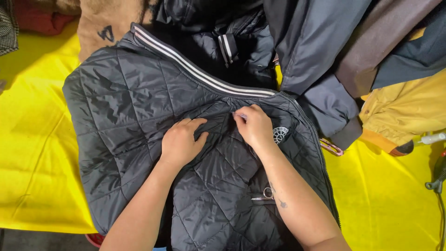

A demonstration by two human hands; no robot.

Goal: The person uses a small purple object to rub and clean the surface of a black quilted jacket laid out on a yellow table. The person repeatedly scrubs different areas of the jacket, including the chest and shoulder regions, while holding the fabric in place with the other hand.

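Note:
A black quilted jacket (125,107) with a white-striped ribbed collar (200,72) lies spread on a yellow table cover (32,153). My left hand (181,142) rests flat on the quilted fabric near the middle. Close beside it, my right hand (253,125) pinches a small light-coloured thing against the jacket just below the collar; what it is cannot be made out. A round white patch (280,134) sits right of that hand. A zip with a ring pull (267,193) shows lower down by my right forearm.
Other garments are piled along the far edge: a dark navy jacket (306,42), a brown one (371,42), a yellow one (409,111) and a tan piece (104,23). A corded tool (437,179) lies at the right edge. The table's near edge runs bottom left.

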